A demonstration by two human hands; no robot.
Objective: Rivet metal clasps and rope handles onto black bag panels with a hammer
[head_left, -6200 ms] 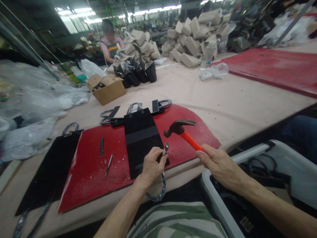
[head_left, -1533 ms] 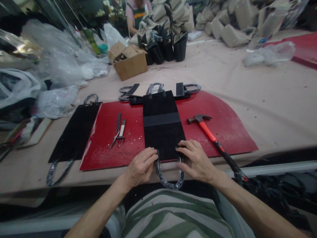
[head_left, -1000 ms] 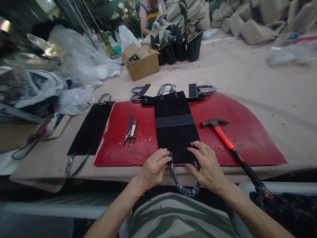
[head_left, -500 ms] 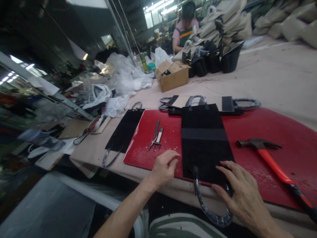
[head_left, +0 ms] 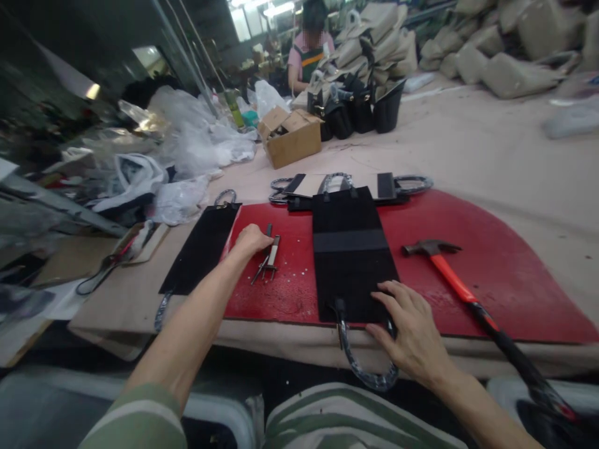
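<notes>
My left hand [head_left: 251, 241] reaches over the red board, its fingers curled together at the upper ends of the small metal tools. One is a pronged metal tool [head_left: 273, 257] with a pale shank; beside it lies a thin dark metal tool [head_left: 259, 269]. My fingertips partly cover their tops. In front of me lies a flat black bag panel [head_left: 353, 262] with a grey band across it and a plastic-wrapped handle [head_left: 362, 372] hanging past the board's edge. My right hand [head_left: 406, 324] rests with fingers apart on the panel's lower right corner, the thumb beside the handle.
A claw hammer [head_left: 456, 284] with a red and black handle lies right on the red board [head_left: 491, 249]. Another black panel [head_left: 201, 249] lies left; more handled panels [head_left: 346, 184] lie behind. Farther back are a cardboard box [head_left: 294, 146], bags and a person [head_left: 309, 53].
My left hand has moved forward and left, from the board's near edge to the metal tools. My right hand stays on the panel. The whole view has shifted.
</notes>
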